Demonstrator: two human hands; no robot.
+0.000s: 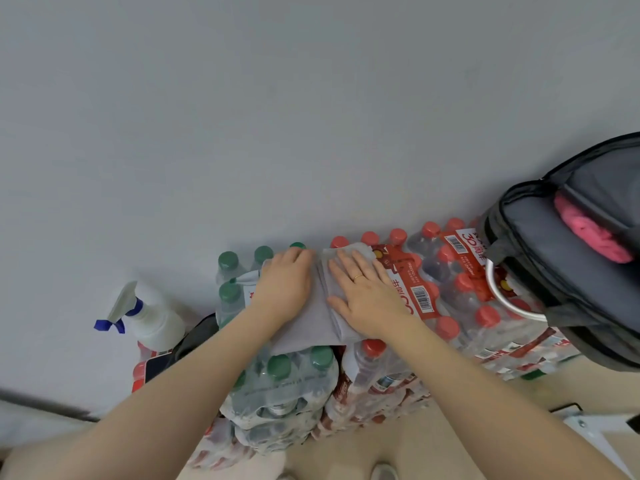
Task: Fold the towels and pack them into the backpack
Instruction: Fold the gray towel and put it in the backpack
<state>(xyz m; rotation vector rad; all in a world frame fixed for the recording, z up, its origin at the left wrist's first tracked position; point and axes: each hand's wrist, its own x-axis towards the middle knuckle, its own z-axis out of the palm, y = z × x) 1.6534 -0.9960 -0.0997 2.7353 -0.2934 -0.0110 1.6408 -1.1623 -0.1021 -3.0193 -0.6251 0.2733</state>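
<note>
Nearest, at the bottom edge, the toe of a shoe shows on the pale floor, and two bare forearms reach away from the camera. They pass over stacked shrink-wrapped packs of water bottles: a green-capped pack on the left and red-capped packs running off to the right.

On top of these packs lies a grey towel, partly folded, with a crease running near to far between the two hands. The left hand lies flat on the left part of the towel, fingers straight and close together, pressing down. The right hand lies flat on the right part, fingers spread a little, thumb out to the left (a ring sits on one finger). Neither hand grips the cloth.

To the left, a white spray bottle with a blue trigger stands near the wall, and a dark flat object lies just beside it, too hidden to identify.

To the right, a grey backpack rests on the red-capped packs with its top unzipped; a pink towel sits inside the opening. A white ring-shaped thing shows just under the backpack's left edge.

Farthest, a plain grey wall fills the upper part of the view.
</note>
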